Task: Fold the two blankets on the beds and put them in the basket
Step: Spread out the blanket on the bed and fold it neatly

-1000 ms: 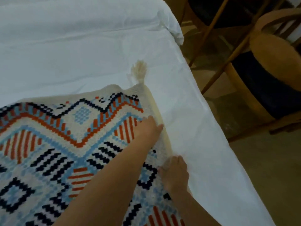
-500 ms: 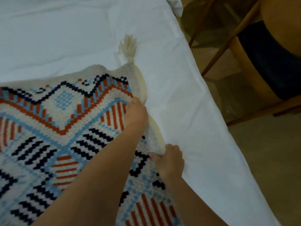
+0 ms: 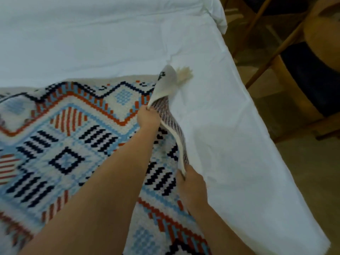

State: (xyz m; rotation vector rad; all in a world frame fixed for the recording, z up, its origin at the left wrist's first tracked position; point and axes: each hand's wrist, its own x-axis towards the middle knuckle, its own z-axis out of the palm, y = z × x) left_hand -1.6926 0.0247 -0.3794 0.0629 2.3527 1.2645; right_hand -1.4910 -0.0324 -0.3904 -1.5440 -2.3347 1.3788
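L hand (image 3: 148, 117), R hand (image 3: 191, 184): fists on blanket (image 3: 73, 144)

Wooden chair (image 3: 322, 37) w/ dark seat (image 3: 312, 80), tan floor (image 3: 303, 181) at rt.

No writing, label, brand or number can be read; the blanket (image 3: 73, 144) bears only woven pattern

- The scene is viewed from a single head-worn wide-angle camera, aimed forward and steeply downward.
- The bed (image 3: 92, 43) is taken from close by, filling the left and centre of the frame.
- A chair (image 3: 312, 80) is caught at the upper right.
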